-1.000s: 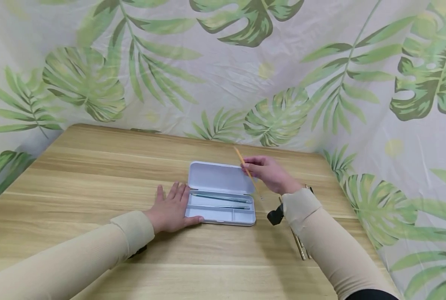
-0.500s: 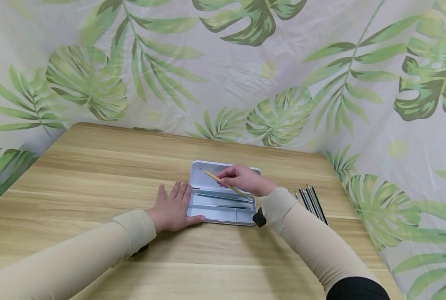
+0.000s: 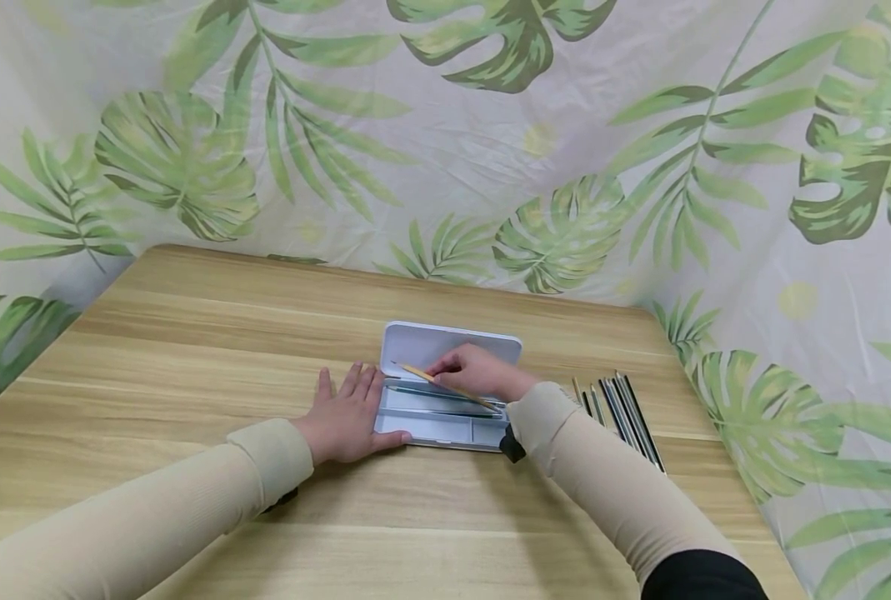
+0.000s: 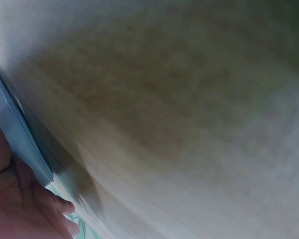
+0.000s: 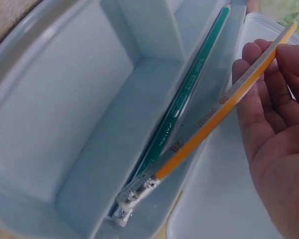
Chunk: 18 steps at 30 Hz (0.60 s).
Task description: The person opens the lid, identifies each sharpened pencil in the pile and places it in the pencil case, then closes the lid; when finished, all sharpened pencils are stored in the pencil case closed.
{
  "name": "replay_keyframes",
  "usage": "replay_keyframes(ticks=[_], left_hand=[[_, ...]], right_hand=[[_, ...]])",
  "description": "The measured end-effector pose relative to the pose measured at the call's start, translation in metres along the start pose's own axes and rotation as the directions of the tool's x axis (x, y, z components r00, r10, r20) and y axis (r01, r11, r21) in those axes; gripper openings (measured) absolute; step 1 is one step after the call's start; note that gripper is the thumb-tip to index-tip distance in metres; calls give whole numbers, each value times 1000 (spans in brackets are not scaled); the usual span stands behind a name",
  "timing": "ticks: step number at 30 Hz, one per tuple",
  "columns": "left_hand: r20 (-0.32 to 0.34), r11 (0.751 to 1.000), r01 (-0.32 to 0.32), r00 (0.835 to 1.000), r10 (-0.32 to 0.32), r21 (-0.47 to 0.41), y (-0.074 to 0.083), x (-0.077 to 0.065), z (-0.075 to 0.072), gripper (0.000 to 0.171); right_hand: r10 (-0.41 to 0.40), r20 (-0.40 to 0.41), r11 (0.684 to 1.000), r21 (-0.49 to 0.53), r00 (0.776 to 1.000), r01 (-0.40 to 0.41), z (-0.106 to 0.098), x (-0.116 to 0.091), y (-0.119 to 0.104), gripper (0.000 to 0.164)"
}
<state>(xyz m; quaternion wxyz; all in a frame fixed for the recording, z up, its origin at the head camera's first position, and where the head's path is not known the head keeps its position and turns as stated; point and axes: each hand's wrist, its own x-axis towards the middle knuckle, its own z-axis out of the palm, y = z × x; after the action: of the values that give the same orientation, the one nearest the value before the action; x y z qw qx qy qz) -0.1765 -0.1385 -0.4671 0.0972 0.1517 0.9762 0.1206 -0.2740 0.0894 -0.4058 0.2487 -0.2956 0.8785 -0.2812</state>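
An open pale-blue pencil case [image 3: 433, 429] lies on the table, its lid tipped back. My left hand [image 3: 347, 421] rests at the case's left end with fingers spread, the thumb along its front edge. Over the rear compartment, my right hand [image 3: 475, 371] pinches a yellow pencil [image 5: 209, 127] between thumb and fingers. The pencil is slanted, its metal-capped end low over the compartment in the right wrist view. Below it a green pencil [image 5: 182, 97] lies lengthwise inside the case. Only part of the left hand [image 4: 27, 204] shows in the left wrist view.
Several pencils [image 3: 628, 417] lie side by side on the wooden table [image 3: 265, 333], right of the case and partly behind the right sleeve. A divider [image 5: 157, 30] splits the front compartment. A leaf-print cloth [image 3: 453, 150] hangs behind the table.
My right hand has carried the yellow pencil leftward from the case's right side, turned it closer to lengthwise, and lowered it toward the rear compartment. The left hand has stayed in place.
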Motion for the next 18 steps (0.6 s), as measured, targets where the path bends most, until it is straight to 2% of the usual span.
replay_keyframes(ticks=[6,12,15,18], left_hand=[[2,1000,3,1000,-3,4,-1,1,2,119],[18,1000,6,1000,-6,9,3,-2,-4,120],[24,1000,10,1000,-10,1,6,-4,-8,119],[27,1000,10,1000,-10,-8,8,-5,-9,117]], right_hand=[[-28,10,998,-56,1000,28,3,2,-1,22],[-40,12,997,-61,999,41,5,3,3,21],[-39,-15,999,-30,999,38,4,1,6,23],[-19,-55,997,74,998,23,-1,-7,9,24]])
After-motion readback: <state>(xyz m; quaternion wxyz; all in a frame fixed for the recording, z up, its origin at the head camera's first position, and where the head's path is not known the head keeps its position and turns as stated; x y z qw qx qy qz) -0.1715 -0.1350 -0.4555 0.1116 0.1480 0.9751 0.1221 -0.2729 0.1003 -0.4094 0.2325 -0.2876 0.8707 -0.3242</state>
